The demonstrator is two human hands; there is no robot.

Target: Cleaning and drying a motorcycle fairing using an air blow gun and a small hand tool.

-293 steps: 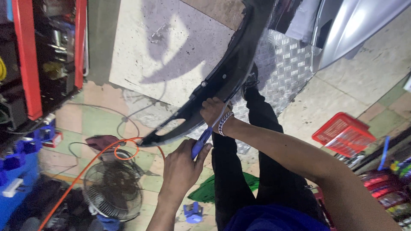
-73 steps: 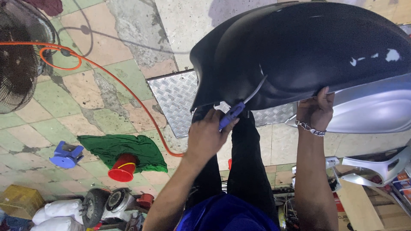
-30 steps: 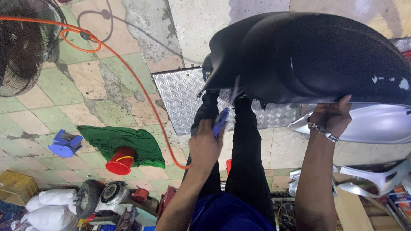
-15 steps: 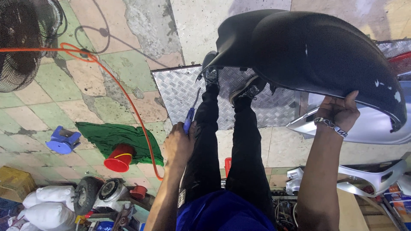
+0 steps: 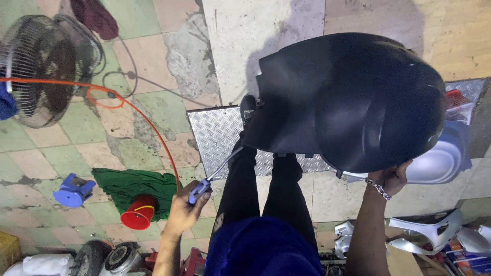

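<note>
Presently the right hand (image 5: pixel 391 178) grips the lower rim of a large black plastic body panel (image 5: pixel 353 99), a rounded scooter-type fairing, fingers curled under its edge; a chain bracelet (image 5: pixel 377 188) sits at that wrist. The panel rises directly above and ahead of this hand, its bulk spreading leftward from the grip toward the person's legs. Its long axis runs roughly side to side across the view, the domed end nearest the right hand, the flatter skirt end toward the left.

The left hand (image 5: pixel 185 207) is closed around the blue handle of a screwdriver (image 5: pixel 214 174). The shaft points up and to the right, its tip close to the panel's lower left corner; whether it touches cannot be told. This hand stands well apart from the panel, down and left of it; the right hand is the nearer, in contact.

Beyond the left hand lie a red cup (image 5: pixel 137 213) on a green cloth (image 5: pixel 130 182), an orange cable (image 5: pixel 153 130) and a floor fan (image 5: pixel 43 71).
</note>
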